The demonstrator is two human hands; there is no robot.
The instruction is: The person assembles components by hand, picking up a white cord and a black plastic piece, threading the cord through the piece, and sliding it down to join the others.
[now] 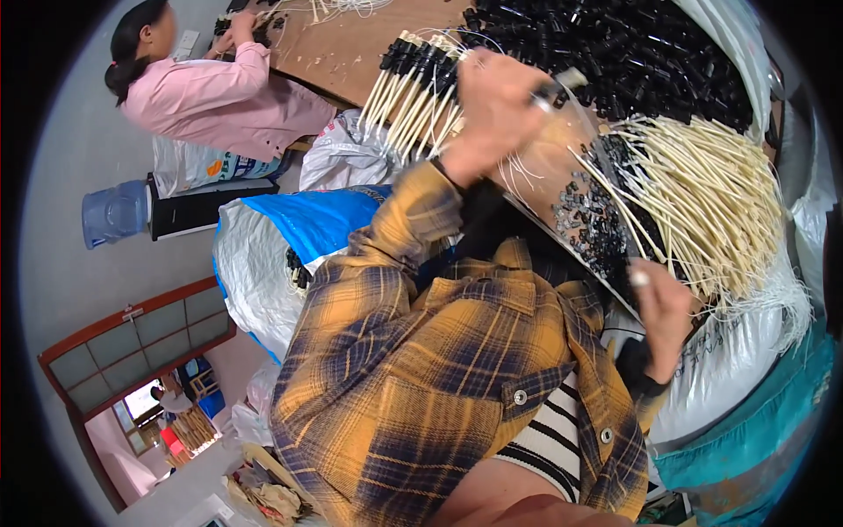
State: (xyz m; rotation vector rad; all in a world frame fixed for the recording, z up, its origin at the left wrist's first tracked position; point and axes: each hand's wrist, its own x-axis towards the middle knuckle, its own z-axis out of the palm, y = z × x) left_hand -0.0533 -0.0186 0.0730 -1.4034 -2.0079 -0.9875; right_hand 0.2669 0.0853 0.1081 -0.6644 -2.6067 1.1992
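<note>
My left hand [502, 101] is closed over the table, blurred by motion. A short black and whitish piece [560, 86] pokes out from its fingers; its kind cannot be made out. Beside this hand lies a row of cream cables with black connector ends [420, 83]. My right hand [665, 309] is at the table's near edge, its fingers drawn together, with something white at a fingertip. Whether it holds anything is hidden. Close to it are small black and grey parts [593, 220] and a big bundle of cream cables [711, 206].
A heap of black connector housings [615, 53] covers the far right of the brown table [351, 48]. A co-worker in a pink shirt [206, 92] works at the far left. A blue and white sack [255, 263] stands at my left, white and teal sacks [746, 439] at my right.
</note>
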